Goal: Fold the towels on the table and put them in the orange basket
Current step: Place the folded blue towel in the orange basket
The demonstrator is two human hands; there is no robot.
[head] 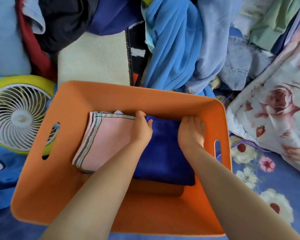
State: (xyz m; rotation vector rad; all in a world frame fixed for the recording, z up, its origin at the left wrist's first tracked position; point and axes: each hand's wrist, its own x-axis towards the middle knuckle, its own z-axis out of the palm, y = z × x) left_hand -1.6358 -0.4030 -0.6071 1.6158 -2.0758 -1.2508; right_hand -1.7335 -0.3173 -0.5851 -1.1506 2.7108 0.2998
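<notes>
Two hands — left, right — on one blue towel, one pink towel, one orange basket

The orange basket stands open, a slot handle cut in each side wall. Inside, a folded pink towel with striped edges lies flat at the left. A folded dark blue towel lies just beside it at the right, against the far wall.
</notes>
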